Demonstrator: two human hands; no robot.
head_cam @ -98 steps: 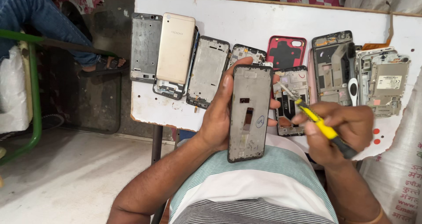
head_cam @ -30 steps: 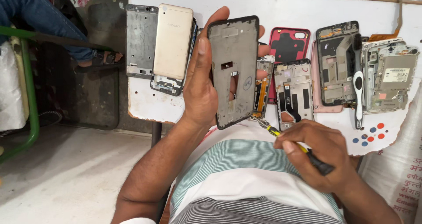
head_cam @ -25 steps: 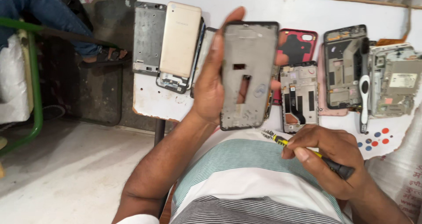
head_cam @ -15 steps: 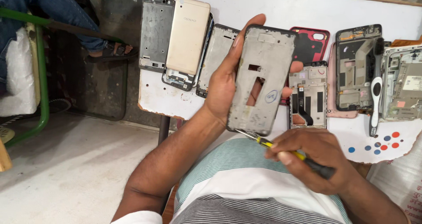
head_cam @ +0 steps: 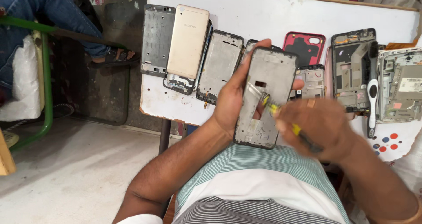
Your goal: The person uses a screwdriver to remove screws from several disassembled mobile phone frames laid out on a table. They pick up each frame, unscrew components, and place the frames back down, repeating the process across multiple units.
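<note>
White table strewn with phone shells, bare floor | left hand grips frame above lap | right hand (blurred) clasps screwdriver, tip now on frame, earlier clear below.

A small phone repair workshop, by all signs. A white worktable carries a row of stripped phones: bare metal frames at 11 o'clock, a gold back cover beside them, a red case at 12, opened bodies and a white brush at 2. Bare concrete floor lies at 8.
</note>
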